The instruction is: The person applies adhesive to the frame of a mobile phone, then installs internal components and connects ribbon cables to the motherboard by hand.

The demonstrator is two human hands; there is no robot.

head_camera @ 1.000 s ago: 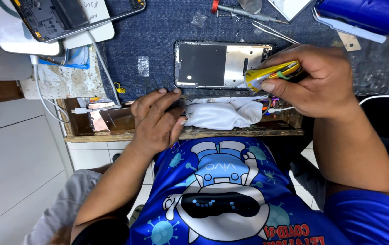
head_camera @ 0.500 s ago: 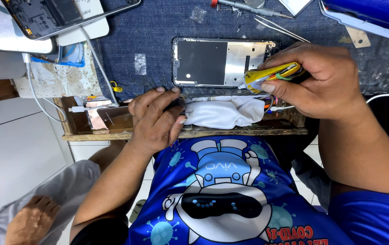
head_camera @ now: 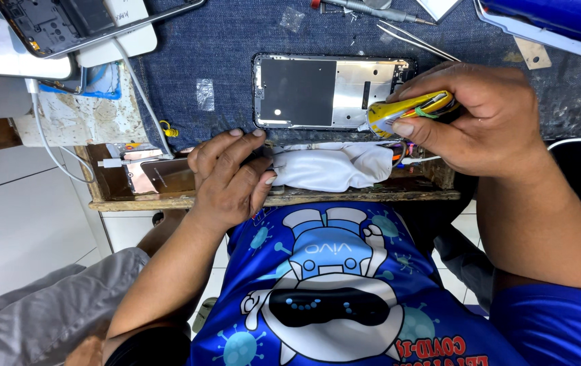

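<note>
Head view is showing a blue denim mat (head_camera: 236,47) filling the upper frame, with an opened phone frame (head_camera: 331,91) lying at upper centre. The right hand (head_camera: 480,118) is pinching a yellow tube (head_camera: 405,112) at the frame's right edge, while the left hand (head_camera: 229,179), fingers loosely curled and holding nothing, is resting just left of a white cloth (head_camera: 331,166) at the centre.

Yellow tube (head_camera: 405,110): small, squeezed flat, pinched in right hand, nozzle end at phone frame's right edge. Phone frame (head_camera: 331,91): open, silver and black, flat on blue cloth. White rag (head_camera: 334,167): crumpled, under left fingertips.
</note>
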